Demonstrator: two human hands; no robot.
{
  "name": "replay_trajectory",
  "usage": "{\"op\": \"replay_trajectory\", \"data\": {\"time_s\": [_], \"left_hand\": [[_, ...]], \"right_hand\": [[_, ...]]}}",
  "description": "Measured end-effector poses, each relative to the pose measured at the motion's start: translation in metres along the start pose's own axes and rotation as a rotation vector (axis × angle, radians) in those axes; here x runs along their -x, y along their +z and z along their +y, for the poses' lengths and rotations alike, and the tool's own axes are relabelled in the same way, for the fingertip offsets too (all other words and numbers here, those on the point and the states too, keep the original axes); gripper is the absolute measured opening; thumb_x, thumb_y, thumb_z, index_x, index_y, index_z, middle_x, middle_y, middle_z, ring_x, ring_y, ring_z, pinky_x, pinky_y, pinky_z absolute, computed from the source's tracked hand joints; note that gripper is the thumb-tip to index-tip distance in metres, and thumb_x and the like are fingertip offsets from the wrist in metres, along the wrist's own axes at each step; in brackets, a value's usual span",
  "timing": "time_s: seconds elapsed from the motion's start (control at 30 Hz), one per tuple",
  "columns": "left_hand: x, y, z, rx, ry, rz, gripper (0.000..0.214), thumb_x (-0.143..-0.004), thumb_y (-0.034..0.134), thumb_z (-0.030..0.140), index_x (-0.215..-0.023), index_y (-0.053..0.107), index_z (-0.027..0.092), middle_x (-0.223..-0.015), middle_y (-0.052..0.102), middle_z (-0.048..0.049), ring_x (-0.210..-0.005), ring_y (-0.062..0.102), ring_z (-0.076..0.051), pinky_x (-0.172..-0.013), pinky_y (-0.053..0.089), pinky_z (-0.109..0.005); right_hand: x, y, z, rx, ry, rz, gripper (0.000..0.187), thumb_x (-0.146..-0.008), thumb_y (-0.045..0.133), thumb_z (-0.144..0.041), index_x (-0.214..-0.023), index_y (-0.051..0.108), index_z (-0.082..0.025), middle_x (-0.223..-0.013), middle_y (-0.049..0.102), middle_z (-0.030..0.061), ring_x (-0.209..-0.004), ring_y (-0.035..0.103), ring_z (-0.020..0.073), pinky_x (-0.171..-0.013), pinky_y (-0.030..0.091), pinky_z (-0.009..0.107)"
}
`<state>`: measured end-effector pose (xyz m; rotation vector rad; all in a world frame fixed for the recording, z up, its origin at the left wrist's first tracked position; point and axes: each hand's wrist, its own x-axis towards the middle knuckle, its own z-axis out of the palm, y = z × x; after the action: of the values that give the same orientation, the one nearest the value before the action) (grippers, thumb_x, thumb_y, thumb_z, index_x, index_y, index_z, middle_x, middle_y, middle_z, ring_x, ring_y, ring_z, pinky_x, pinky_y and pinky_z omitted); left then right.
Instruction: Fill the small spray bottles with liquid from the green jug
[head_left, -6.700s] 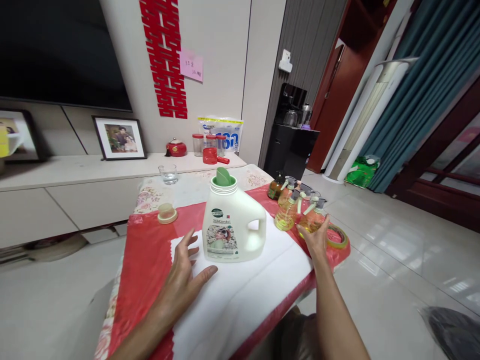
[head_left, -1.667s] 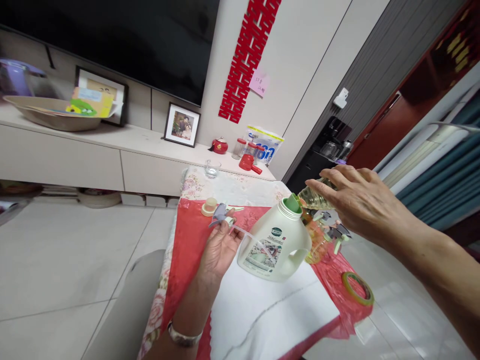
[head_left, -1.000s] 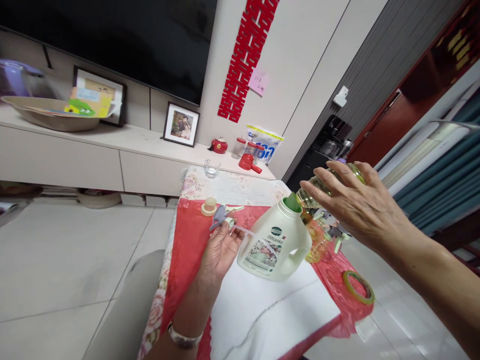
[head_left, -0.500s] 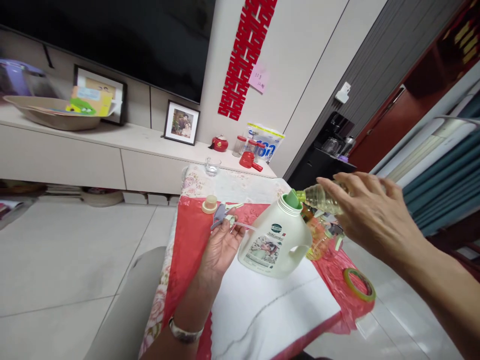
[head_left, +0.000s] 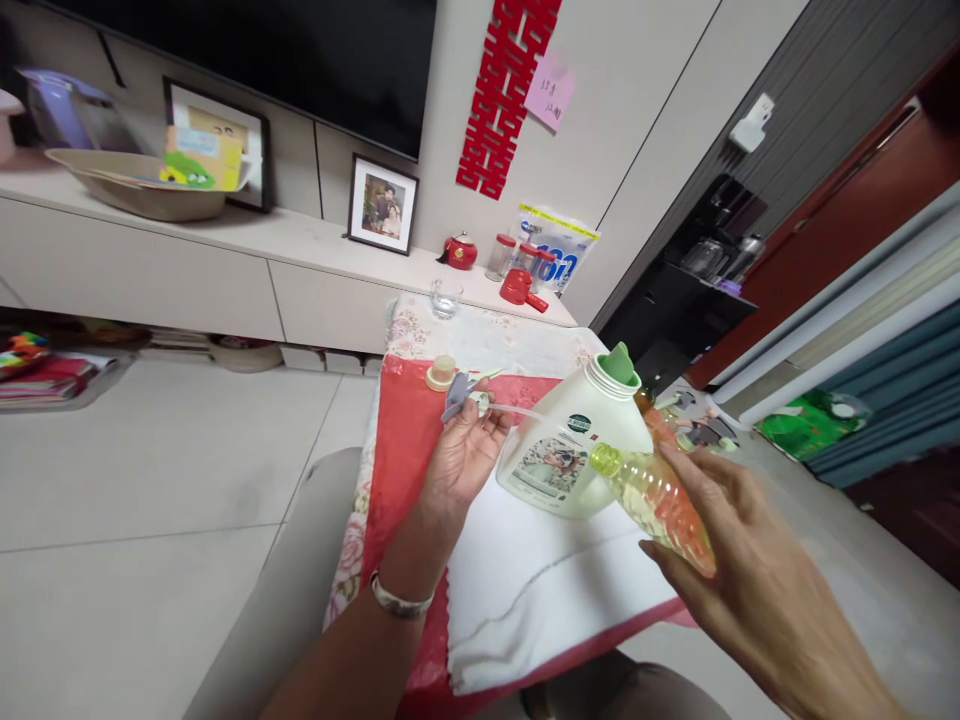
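My right hand (head_left: pixel 739 560) is closed round a small clear plastic bottle (head_left: pixel 651 492) with its top off, held tilted low in front of a white detergent jug (head_left: pixel 570 450). The jug stands on a white cloth (head_left: pixel 525 590) and has a green pouring spout (head_left: pixel 619 362). My left hand (head_left: pixel 466 455) rests on the table left of the jug. It pinches a grey spray-pump head (head_left: pixel 459 392) whose thin tube reaches towards the jug.
A round cream cap (head_left: pixel 440 373) and a glass (head_left: pixel 445 298) lie further back on the red-covered table (head_left: pixel 405 440). More spray bottles (head_left: pixel 694 425) stand behind the jug. A low cabinet (head_left: pixel 225 270) with picture frames, jars and a bowl runs along the wall.
My right hand has brought the small bottle down from the jug's spout to in front of the jug. My left hand keeps the pump head. The camera view has tilted.
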<state>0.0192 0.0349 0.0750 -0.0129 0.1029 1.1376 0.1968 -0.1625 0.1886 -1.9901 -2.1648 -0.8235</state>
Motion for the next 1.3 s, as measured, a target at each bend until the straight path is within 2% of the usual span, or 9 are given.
{"op": "replay_trajectory", "data": {"time_s": [0.17, 0.33, 0.5, 0.6, 0.73, 0.9, 1.1, 1.2, 1.3], "left_hand": [[0.004, -0.001, -0.004, -0.067, -0.002, -0.060, 0.027, -0.086, 0.071, 0.010, -0.112, 0.070, 0.017, -0.089, 0.072, -0.0029, -0.081, 0.066, -0.012, -0.082, 0.055, -0.027], [0.012, 0.000, -0.007, -0.150, -0.050, -0.251, 0.040, -0.074, 0.086, 0.018, -0.111, 0.071, 0.019, -0.091, 0.072, -0.0025, -0.083, 0.067, -0.014, -0.084, 0.053, -0.029], [0.016, -0.003, -0.010, -0.208, -0.087, -0.379, 0.036, -0.065, 0.093, 0.028, -0.094, 0.074, 0.016, -0.099, 0.071, -0.0056, -0.101, 0.067, -0.022, -0.100, 0.049, -0.036], [0.017, -0.004, -0.011, -0.209, -0.099, -0.441, 0.037, -0.067, 0.092, 0.030, -0.096, 0.074, 0.016, -0.103, 0.071, -0.0064, -0.113, 0.065, -0.026, -0.108, 0.046, -0.040], [0.021, -0.001, -0.010, -0.208, -0.118, -0.459, 0.041, -0.072, 0.089, 0.031, -0.106, 0.073, 0.016, -0.105, 0.071, -0.0072, -0.123, 0.062, -0.029, -0.115, 0.041, -0.044], [0.022, -0.001, -0.008, -0.208, -0.150, -0.480, 0.037, -0.076, 0.086, 0.030, -0.107, 0.071, 0.016, -0.109, 0.071, -0.0081, -0.132, 0.057, -0.032, -0.120, 0.036, -0.048], [0.021, -0.004, -0.005, -0.223, -0.185, -0.521, 0.037, -0.079, 0.083, 0.029, -0.110, 0.069, 0.015, -0.111, 0.072, -0.0108, -0.137, 0.053, -0.034, -0.122, 0.031, -0.052], [0.023, -0.001, -0.003, -0.224, -0.201, -0.527, 0.036, -0.077, 0.085, 0.028, -0.106, 0.069, 0.015, -0.110, 0.072, -0.0103, -0.137, 0.053, -0.035, -0.123, 0.029, -0.053], [0.025, 0.001, -0.002, -0.217, -0.199, -0.518, 0.028, -0.077, 0.084, 0.026, -0.098, 0.068, 0.017, -0.109, 0.072, -0.0078, -0.135, 0.054, -0.035, -0.123, 0.028, -0.054]], "right_hand": [[0.001, 0.007, -0.006, -0.013, -0.002, 0.009, 0.057, -0.103, 0.041, -0.040, -0.156, 0.032, -0.021, -0.143, 0.042, 0.0120, -0.121, 0.050, 0.0276, -0.085, 0.052, 0.040], [-0.008, 0.012, -0.023, -0.128, -0.064, 0.124, 0.061, -0.103, 0.043, -0.049, -0.155, 0.038, -0.017, -0.142, 0.044, 0.0110, -0.122, 0.050, 0.0295, -0.090, 0.047, 0.041], [-0.021, 0.020, -0.049, -0.198, -0.095, 0.179, 0.060, -0.103, 0.045, -0.047, -0.153, 0.039, -0.015, -0.141, 0.045, 0.0116, -0.120, 0.050, 0.0310, -0.092, 0.045, 0.043], [-0.027, 0.027, -0.059, -0.210, -0.065, 0.210, 0.059, -0.102, 0.046, -0.046, -0.153, 0.041, -0.016, -0.141, 0.044, 0.0129, -0.118, 0.051, 0.0317, -0.090, 0.046, 0.044], [-0.030, 0.033, -0.063, -0.223, -0.040, 0.238, 0.060, -0.102, 0.047, -0.046, -0.154, 0.041, -0.018, -0.138, 0.045, 0.0141, -0.116, 0.051, 0.0321, -0.087, 0.046, 0.045], [-0.029, 0.037, -0.064, -0.253, -0.033, 0.241, 0.061, -0.102, 0.049, -0.047, -0.155, 0.040, -0.019, -0.139, 0.046, 0.0124, -0.116, 0.052, 0.0303, -0.089, 0.046, 0.044], [-0.029, 0.037, -0.064, -0.354, -0.057, 0.248, 0.056, -0.103, 0.052, -0.045, -0.150, 0.045, -0.016, -0.139, 0.047, 0.0100, -0.120, 0.053, 0.0237, -0.095, 0.046, 0.036], [-0.028, 0.037, -0.061, -0.425, -0.030, 0.208, 0.056, -0.103, 0.053, -0.047, -0.150, 0.045, -0.016, -0.138, 0.049, 0.0080, -0.122, 0.053, 0.0198, -0.095, 0.047, 0.030], [-0.022, 0.040, -0.054, -0.603, 0.057, 0.112, 0.060, -0.100, 0.059, -0.050, -0.151, 0.044, -0.022, -0.135, 0.052, 0.0046, -0.117, 0.057, 0.0162, -0.091, 0.051, 0.024]]}}
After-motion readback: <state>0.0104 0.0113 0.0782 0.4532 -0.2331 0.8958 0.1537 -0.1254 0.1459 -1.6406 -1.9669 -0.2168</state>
